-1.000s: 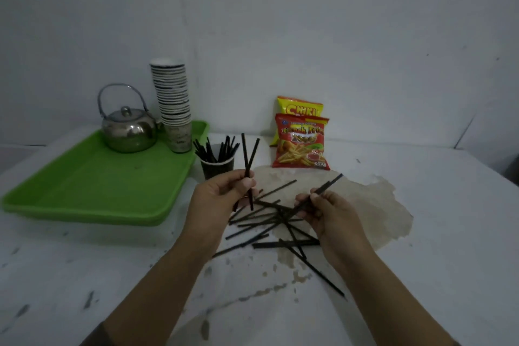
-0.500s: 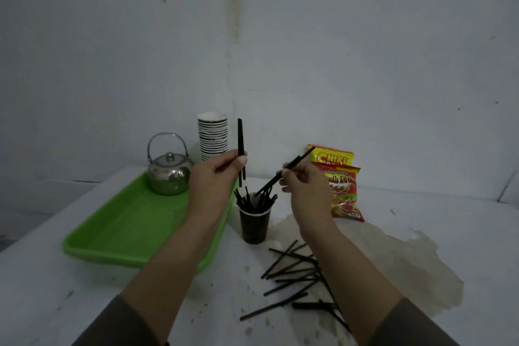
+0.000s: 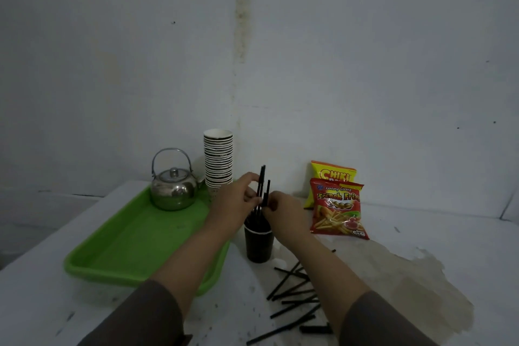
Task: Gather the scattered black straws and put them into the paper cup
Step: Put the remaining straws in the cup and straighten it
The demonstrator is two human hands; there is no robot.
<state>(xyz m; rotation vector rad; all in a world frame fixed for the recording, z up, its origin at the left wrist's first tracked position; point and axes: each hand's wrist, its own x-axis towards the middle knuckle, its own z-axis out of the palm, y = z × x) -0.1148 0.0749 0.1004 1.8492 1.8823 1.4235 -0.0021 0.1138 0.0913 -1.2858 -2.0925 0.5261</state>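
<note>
A dark paper cup (image 3: 258, 244) stands on the white table just right of the green tray, with several black straws in it. Both hands meet right above its mouth. My left hand (image 3: 237, 199) pinches an upright black straw (image 3: 261, 177) whose lower end points into the cup. My right hand (image 3: 283, 209) pinches a second upright straw (image 3: 267, 188) beside it. Several loose black straws (image 3: 292, 298) lie scattered on the table in front of the cup, partly hidden under my right forearm.
A green tray (image 3: 132, 241) at the left carries a steel kettle (image 3: 174, 185) and a tall stack of paper cups (image 3: 218, 160). Two snack bags (image 3: 337, 205) lean on the wall at the right. A brown stain (image 3: 421, 289) spreads over the table's right part.
Both hands have come together and dropped toward the cup, turning their straws upright over its mouth. The view has shifted, so the cup sits nearer the middle.
</note>
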